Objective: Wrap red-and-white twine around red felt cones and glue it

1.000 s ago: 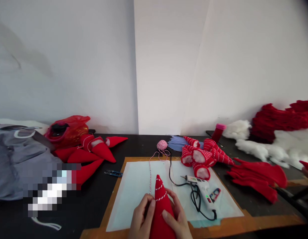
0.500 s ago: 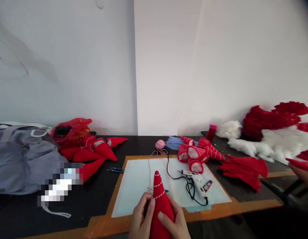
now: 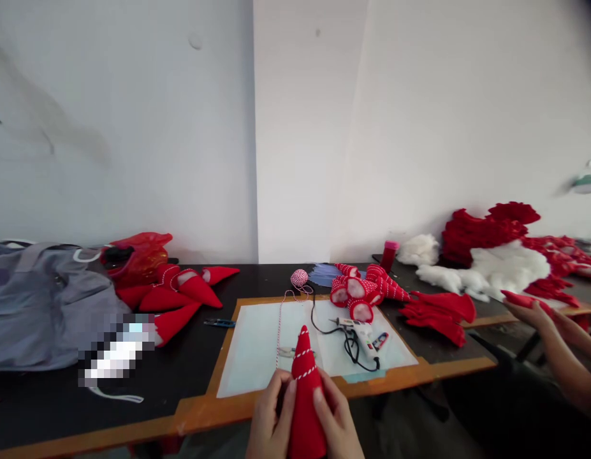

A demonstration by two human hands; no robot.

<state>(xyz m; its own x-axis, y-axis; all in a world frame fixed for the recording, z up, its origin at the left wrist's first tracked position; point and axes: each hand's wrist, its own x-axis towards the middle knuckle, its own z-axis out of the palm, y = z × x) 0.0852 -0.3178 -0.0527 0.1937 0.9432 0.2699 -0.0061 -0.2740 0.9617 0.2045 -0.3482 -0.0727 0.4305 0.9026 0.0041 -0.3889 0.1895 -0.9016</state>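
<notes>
Thumb and bent fingers of the left hand [image 3: 270, 417] pinch the red-and-white cord [image 3: 278, 331] against the side of the red cone [image 3: 303, 411]; the fingertips are tucked out of sight. The right hand [image 3: 342, 421] is curved around the cone's other side, thumb on its face, most fingers hidden behind. Held between both hands at the table's [image 3: 190, 357] near edge, the cone has its base cut off by the frame; its tip points up and away from the person, long axis nearly upright in view. Behind it, a partly covered tool [image 3: 286, 352] is hard to identify on the white sheet [image 3: 247, 338]. Farther off lie a glue gun [image 3: 366, 336] and the cord ball [image 3: 299, 278].
</notes>
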